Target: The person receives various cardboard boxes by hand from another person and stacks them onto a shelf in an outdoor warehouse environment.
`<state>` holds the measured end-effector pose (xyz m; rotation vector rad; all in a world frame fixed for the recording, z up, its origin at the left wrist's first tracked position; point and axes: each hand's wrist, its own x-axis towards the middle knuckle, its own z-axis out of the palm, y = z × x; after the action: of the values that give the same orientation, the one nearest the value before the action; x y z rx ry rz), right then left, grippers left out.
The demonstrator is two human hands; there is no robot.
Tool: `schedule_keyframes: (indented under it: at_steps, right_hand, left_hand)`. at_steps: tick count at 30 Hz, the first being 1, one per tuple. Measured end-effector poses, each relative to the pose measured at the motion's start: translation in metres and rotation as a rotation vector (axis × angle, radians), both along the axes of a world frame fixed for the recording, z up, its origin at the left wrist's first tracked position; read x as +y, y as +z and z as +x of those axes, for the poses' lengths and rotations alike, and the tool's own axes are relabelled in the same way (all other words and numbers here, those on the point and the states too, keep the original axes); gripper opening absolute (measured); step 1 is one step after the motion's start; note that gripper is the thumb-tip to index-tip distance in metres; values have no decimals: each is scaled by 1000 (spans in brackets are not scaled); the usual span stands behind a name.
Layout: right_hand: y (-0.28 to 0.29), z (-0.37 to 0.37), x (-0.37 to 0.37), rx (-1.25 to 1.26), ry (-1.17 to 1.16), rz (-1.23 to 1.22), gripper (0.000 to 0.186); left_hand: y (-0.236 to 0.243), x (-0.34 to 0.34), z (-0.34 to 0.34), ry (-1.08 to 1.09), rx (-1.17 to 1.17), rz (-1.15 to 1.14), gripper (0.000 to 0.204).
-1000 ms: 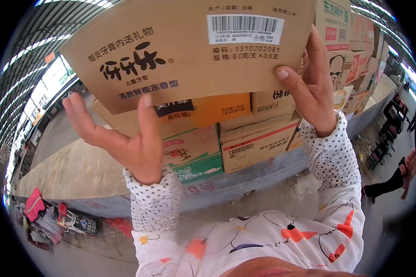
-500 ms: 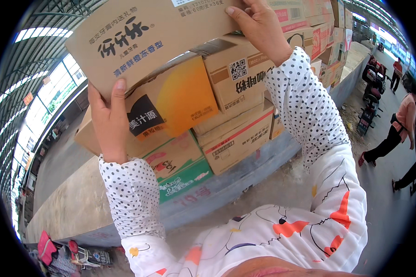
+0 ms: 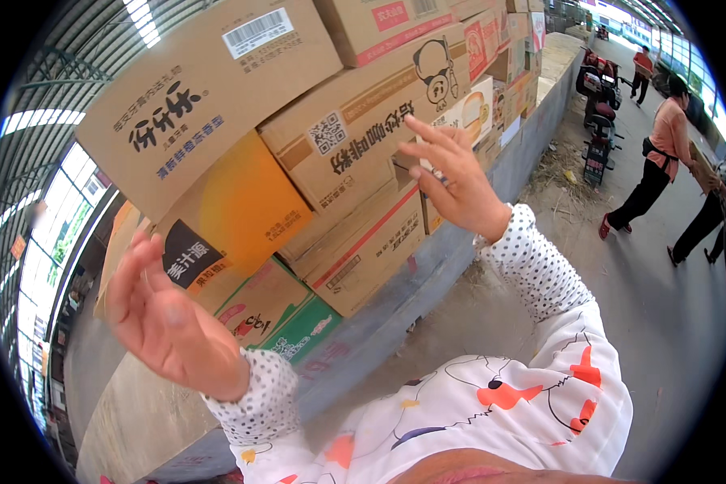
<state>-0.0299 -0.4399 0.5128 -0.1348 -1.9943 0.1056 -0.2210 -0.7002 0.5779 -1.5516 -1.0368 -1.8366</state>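
A brown cardboard box (image 3: 242,85) with a white barcode label rests on top of the stack, at the upper left. Under it sits an orange-and-brown box (image 3: 246,206) with a black patch. To its right is a brown carton (image 3: 363,105) printed with a square code and a cartoon figure. My left hand (image 3: 173,323) is raised in front of the stack's left end, empty, fingers apart. Near the brown carton, my right hand (image 3: 456,177) hangs in the air with fingers spread and nothing in it.
Lower boxes, one green and brown (image 3: 290,327), one with a red stripe (image 3: 371,258), stand on a raised concrete ledge (image 3: 379,343). More cartons continue to the far right. Scooters (image 3: 597,129) are parked beyond. A person in a pink top (image 3: 661,153) and others are on the right.
Both hands have let go of the top box, which now lies on the stack. My left hand has come down and toward me; my right hand is lower. The view has turned right.
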Motion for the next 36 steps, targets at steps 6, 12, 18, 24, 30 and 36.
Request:
schedule_keyframes:
  at_steps: [6,12,18,24,30,36]
  right_hand:
    - [-141,55,-36,-239,19,-401,34]
    - [-199,161,-34,-253,-224,-605,30]
    - [-212,242,-29,-80,-488,-682,27]
    - [-232,279,-28,11,-583,-758,27]
    - [-255,337,-17,300,-720,-987,29]
    - [-268,386,-9,571,-920,-1136,35]
  left_hand:
    - [-15,1,80,-881,99,120,20]
    - [-33,49,156,-1107,-62,97,25]
    - [-32,99,208,-1343,-27,6,16]
    - [-38,129,261,-1394,-31,-66,15]
    - [-73,202,298,-1609,142,-271,8]
    - [-87,236,321,-1600,173,-575,20]
